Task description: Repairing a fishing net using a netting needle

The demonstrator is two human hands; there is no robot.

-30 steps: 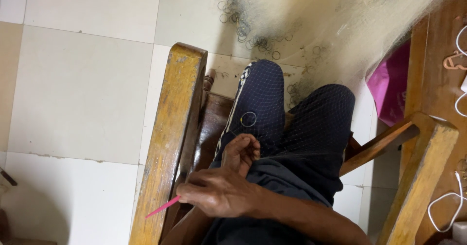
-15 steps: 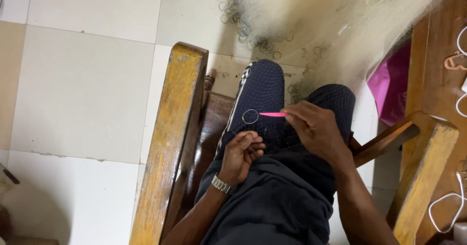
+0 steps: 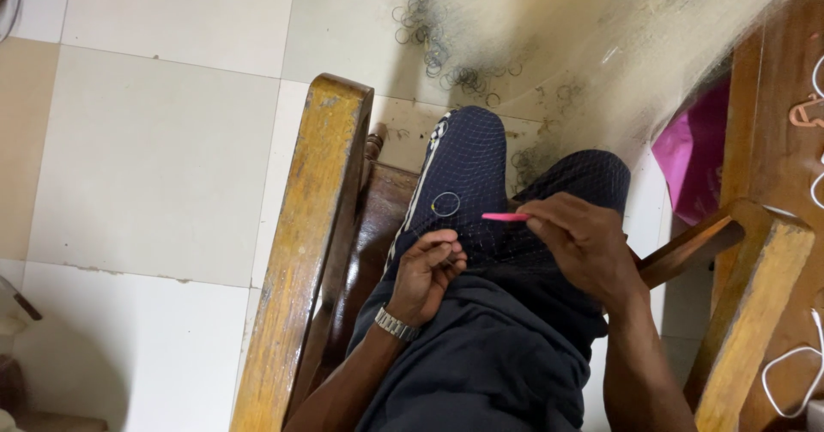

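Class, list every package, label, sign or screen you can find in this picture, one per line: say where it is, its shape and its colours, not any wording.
No label, sign or screen shows.
Pink bag: the nearest thing to a package, on the floor at right, between the dark-trousered knee and the wooden furniture, crumpled, bright magenta, partly hidden by pale netting.

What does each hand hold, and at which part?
The right hand holds a thin pink plastic needle by its right end. The left hand pinches the fine net mesh over the knee.
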